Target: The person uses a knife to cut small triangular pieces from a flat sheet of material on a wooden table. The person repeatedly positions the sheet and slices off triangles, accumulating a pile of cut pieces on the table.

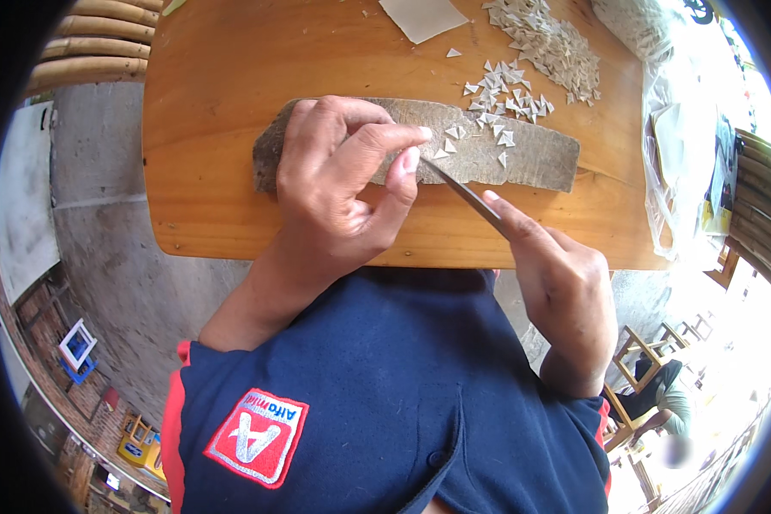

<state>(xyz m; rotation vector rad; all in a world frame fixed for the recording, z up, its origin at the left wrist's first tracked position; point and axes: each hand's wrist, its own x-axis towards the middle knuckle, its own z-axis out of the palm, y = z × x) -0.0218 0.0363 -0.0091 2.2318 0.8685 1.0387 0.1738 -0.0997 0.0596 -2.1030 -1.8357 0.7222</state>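
My left hand (338, 176) is over a long, rough grey-brown slab (546, 154) on the wooden table, its index finger and thumb curled close together; whatever lies between their tips is too small to make out. My right hand (565, 291) grips a thin metal blade (463, 193), whose point reaches to my left fingertips. Small pale triangular pieces (503, 137) lie on the slab to the right of my fingers, with more scattered just behind it.
A dense heap of pale chips (548, 47) sits at the back right, near a cream sheet (420, 17). Clear plastic bags (660, 171) line the table's right side. Another person (664, 403) is low at the right among wooden stools (638, 351).
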